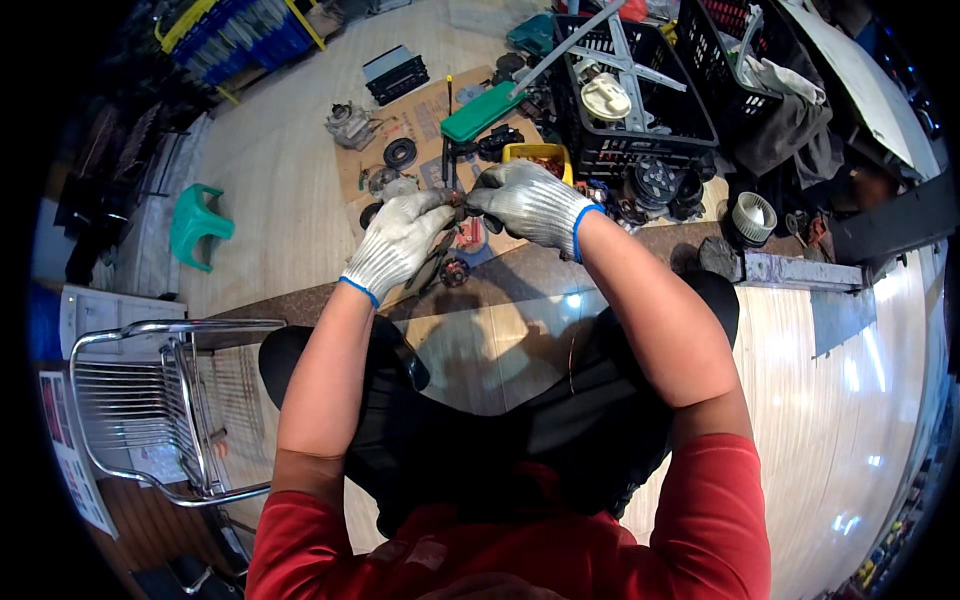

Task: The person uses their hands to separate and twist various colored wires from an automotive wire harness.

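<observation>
Both of my hands wear white knit gloves with blue cuffs and meet over the cardboard. My left hand (402, 232) pinches one side of a small dark, reddish-brown part (459, 204); its exact kind is hidden by the fingers. On the other side, the fingers of my right hand (535, 205) close on the same part. Below them lies a round part with copper-coloured windings (454, 271). A yellow container (540, 152) of small brownish pieces stands just beyond my right hand. Past my left hand are a black ring-shaped part (400, 153) and a grey metal housing (350, 126).
Oily cardboard (415, 115) carries several loose parts and a long green object (482, 112). Black crates (640, 145) stand at the far right, near a white fan wheel (754, 217). Left are a green stool (200, 225) and a chrome chair (130, 400).
</observation>
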{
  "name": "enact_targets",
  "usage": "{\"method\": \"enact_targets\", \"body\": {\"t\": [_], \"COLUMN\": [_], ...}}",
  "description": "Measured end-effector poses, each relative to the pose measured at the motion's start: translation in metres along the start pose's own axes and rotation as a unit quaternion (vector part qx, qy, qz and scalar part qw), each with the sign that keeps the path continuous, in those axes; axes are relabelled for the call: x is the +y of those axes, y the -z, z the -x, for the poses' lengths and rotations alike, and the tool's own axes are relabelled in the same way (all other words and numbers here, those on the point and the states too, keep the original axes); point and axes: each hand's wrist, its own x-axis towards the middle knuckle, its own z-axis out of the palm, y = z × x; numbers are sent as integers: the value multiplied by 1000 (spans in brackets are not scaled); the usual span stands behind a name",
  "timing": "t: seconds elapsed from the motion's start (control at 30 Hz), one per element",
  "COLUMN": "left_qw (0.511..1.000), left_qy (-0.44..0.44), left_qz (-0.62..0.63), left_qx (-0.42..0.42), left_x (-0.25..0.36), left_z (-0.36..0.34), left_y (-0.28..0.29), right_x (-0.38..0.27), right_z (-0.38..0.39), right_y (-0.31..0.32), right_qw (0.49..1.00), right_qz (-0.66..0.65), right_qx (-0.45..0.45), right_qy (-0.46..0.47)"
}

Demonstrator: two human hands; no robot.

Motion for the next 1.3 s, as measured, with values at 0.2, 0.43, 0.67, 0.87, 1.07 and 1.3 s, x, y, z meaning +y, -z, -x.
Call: {"method": "enact_targets", "body": {"t": [0.2, 0.43, 0.67, 0.87, 1.07, 1.3], "left_qw": [965, 774, 685, 713, 872, 990], "left_qy": [7, -26, -83, -82, -27, -23], "left_qz": [243, 627, 723, 695, 473, -42], "left_qx": [95, 82, 26, -45, -126, -129], "left_x": [-20, -1, -5, -11, 7, 17], "left_z": [-7, -8, -5, 4, 13, 16], "left_y": [-1, 1, 12, 27, 31, 21], "right_x": [-37, -41, -25, -17, 2, -7], "right_z": [-6, -4, -3, -9, -5, -7], "right_y": [10, -22, -27, -3, 3, 12], "right_qw": [876, 874, 940, 935, 956, 975], "right_qz": [-404, -425, -308, -272, -206, -119], "right_qx": [-13, 49, -8, -126, -121, -95], "right_qy": [-264, -230, -144, -189, -171, -159]}}
